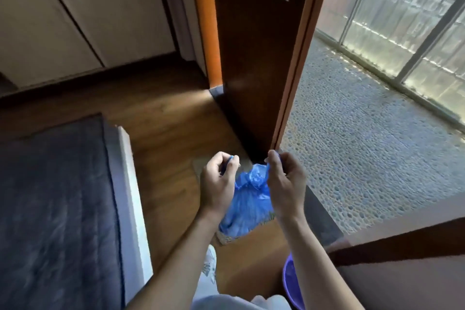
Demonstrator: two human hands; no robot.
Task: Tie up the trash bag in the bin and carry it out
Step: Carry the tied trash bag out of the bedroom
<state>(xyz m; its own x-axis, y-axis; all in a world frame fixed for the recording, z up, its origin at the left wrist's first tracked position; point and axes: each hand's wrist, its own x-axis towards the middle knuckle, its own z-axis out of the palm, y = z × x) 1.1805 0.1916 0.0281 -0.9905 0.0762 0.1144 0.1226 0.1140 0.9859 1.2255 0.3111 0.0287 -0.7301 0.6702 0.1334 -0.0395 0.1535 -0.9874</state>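
Note:
A blue plastic trash bag (247, 205) hangs in the air between my two hands, lifted above the wooden floor. My left hand (218, 181) pinches one end of the bag's top between thumb and fingers. My right hand (284, 181) grips the other end, pulled a little to the right. The gathered neck of the bag bunches between both fists. The purple bin (292, 284) shows only as a curved rim at the bottom, under my right forearm.
A dark brown door (254, 53) with a glass pane stands open ahead. Beyond it lies a pebbled balcony floor (364, 148) and frosted windows (402, 20). A bed with a dark cover (55, 209) fills the left. Wooden floor (161, 121) runs between them.

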